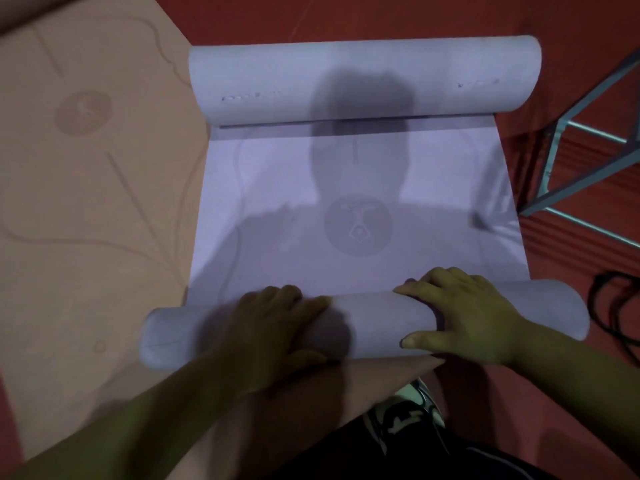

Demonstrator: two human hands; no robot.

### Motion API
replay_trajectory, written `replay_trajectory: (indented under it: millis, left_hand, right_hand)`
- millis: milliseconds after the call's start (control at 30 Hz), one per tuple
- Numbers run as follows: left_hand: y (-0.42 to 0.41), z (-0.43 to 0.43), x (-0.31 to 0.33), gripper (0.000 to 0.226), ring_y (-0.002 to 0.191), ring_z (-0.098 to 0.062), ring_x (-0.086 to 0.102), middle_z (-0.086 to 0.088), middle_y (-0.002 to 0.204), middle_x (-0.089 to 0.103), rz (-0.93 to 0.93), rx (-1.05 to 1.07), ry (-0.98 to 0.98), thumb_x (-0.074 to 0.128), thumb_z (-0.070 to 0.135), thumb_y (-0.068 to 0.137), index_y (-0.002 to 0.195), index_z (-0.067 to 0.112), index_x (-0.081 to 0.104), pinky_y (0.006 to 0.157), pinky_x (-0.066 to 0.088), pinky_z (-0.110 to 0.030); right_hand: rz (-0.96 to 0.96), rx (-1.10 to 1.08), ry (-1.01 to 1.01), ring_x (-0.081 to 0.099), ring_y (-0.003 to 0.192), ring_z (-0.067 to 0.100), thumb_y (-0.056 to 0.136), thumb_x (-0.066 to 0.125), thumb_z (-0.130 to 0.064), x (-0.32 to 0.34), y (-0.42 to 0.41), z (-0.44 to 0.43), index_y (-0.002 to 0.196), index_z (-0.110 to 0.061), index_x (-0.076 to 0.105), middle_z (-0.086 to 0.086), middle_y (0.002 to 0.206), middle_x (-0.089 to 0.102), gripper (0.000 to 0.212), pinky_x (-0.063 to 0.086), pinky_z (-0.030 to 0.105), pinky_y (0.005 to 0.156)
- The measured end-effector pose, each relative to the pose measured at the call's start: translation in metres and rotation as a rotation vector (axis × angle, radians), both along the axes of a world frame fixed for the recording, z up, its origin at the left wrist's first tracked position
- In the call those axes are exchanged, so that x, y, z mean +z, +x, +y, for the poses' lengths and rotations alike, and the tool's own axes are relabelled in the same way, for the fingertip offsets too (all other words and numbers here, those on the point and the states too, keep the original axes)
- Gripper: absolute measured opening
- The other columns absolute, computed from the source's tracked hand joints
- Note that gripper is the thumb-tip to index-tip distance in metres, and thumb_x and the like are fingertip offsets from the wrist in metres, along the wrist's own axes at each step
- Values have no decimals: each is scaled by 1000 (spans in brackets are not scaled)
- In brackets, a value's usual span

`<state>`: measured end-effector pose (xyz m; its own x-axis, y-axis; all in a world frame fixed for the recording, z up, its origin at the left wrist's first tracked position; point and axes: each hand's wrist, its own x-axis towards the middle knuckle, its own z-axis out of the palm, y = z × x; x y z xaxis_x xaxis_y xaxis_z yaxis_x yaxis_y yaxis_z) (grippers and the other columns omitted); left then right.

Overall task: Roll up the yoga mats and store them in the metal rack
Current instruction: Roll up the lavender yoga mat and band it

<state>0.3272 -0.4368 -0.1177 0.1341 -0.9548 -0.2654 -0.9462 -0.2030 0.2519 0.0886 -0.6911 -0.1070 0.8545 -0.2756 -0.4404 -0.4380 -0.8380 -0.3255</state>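
**Both hands on the near roll of a purple mat**

The purple mat (346, 174) lies on the red floor (381, 15), running straight away from the fingers. Each end is wound up. The near roll (374, 327) sits under the fingers with its long axis crosswise, left to right. The far roll (363, 77) lies parallel to it, well beyond the fingertips, with a flat stretch of mat between the two.

The left hand (273, 327) is blurred. It lies over the roll left of centre, fingers close together and curved over the top toward the far side. The right hand (474, 317) clasps the roll right of centre, fingers spread over the top and thumb pressed on the near face.

The roll's ends stick out past both hands, and its left end overlaps a peach mat (86, 202). That mat lies flat, left of the left fingers, and also passes under the wrists.

To the right of the right fingers and farther off stands the metal rack (568, 140), just beside the purple mat's right edge. A black cable (616, 306) lies on the floor close to the roll's right end. A shoe (405, 417) shows behind the wrists.
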Motion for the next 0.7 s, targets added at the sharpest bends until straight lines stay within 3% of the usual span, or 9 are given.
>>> replay_trajectory:
  millis: [100,200,300,500,633,700]
  left_hand:
    - [6,-6,-1,81,102,-22,59,6,121,55,85,37,65,34,91,83,149,43,37,83,49,-41]
    - [16,-15,1,84,109,-18,54,10,124,49,145,38,176,33,92,80,151,48,27,90,44,-40]
    - [19,-17,3,84,112,-17,52,10,126,48,176,38,195,36,92,79,150,49,24,93,44,-42]
    - [21,-24,8,84,112,-23,55,6,123,53,84,19,141,33,91,82,154,49,19,92,46,-45]
    - [-2,-8,0,79,113,-32,58,-5,133,57,-72,47,22,32,87,86,152,43,35,91,47,-47]
    - [-4,-6,-4,77,110,-32,59,-4,131,59,-89,62,10,30,86,87,149,42,42,89,48,-47]
  right_hand:
    - [42,3,-42,50,110,10,75,34,-97,2,4,2,146,-52,39,-19,119,50,84,38,36,91]
    - [-7,-51,-191,53,125,25,79,33,-92,2,-3,23,149,-46,41,-5,135,57,84,37,54,102]
    - [-33,-61,-260,53,124,36,76,42,-91,-3,-9,38,148,-38,47,7,138,57,89,36,62,101]
    - [87,-73,-182,55,123,30,74,27,-99,-3,6,20,147,-45,41,0,137,58,91,37,62,103]
    - [172,-66,-148,34,142,21,66,17,-101,0,14,11,154,-53,17,-9,154,37,101,19,55,115]
    - [165,-61,-146,34,142,22,67,16,-100,0,15,12,155,-53,18,-8,155,37,100,19,56,115]
